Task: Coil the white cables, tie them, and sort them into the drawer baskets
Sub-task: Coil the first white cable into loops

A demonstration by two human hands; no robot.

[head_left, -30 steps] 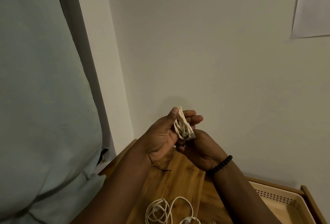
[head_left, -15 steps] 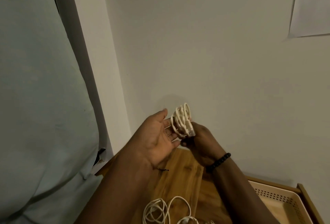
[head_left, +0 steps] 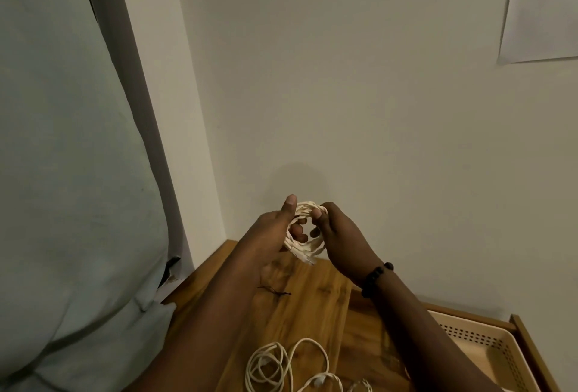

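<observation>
From the head view, the left hand (head_left: 275,232) and right hand (head_left: 339,240) both curl their fingers around a small coiled white cable (head_left: 305,241) held above the wooden top (head_left: 312,301); untied, its loops could spring apart if either grip loosens.

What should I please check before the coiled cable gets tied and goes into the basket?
1. Coil held by both hands: ok. The left hand and right hand grip the coiled white cable above the wooden top.
2. Plug end tucked in: not ok; the connector sticks out at the bottom.
3. Tie on the coil: cannot tell; none shows.
4. Tie within reach: ok if the small dark twist on the wood is one.
5. Basket reachable: ok. The perforated basket sits at the right, partly in view.
6. Other cables done: not ok; loose white cables lie uncoiled.
</observation>
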